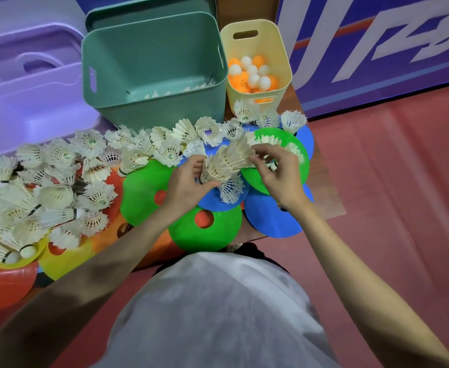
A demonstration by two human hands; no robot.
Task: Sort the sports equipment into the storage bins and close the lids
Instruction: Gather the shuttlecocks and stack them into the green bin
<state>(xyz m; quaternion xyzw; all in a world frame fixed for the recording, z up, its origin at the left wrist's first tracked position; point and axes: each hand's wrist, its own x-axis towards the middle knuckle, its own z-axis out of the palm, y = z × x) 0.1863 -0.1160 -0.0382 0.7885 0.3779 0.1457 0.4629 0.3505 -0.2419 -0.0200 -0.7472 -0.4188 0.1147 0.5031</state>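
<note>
Between the two hands, above a blue disc cone (219, 201), sits a nested stack of shuttlecocks (224, 162), cream-white feather skirts fanned one inside another and lying tilted, with frayed, splayed tips. The left hand (189, 181) grips the lower end of the stack, its fingers (199, 166) curled round the feathers and the thumb pressed along the underside. The right hand (279, 173) meets the upper end, its fingers (264, 152) bent and pinching the feathers of the topmost shuttlecock. Beneath and around them lie flat, glossy plastic disc cones, each with a round hole in the middle: a green disc cone (289, 140) under the right hand, another green one (204, 229) nearer the body, more blue ones to the right, and orange, yellow and red ones to the left. Loose shuttlecocks (58, 195) cover the left part of the tabletop in a thick heap, feathery with white cork heads and dark bands, and a row of them runs along the foot of the bins. Behind stands a smooth teal bin (151, 67) with cut-out handles, a few shuttlecocks at its bottom; beside it on the right a pale yellow bin (282, 57) holds orange and white table tennis balls (252, 75); on the left is a lilac bin (32, 110).
</note>
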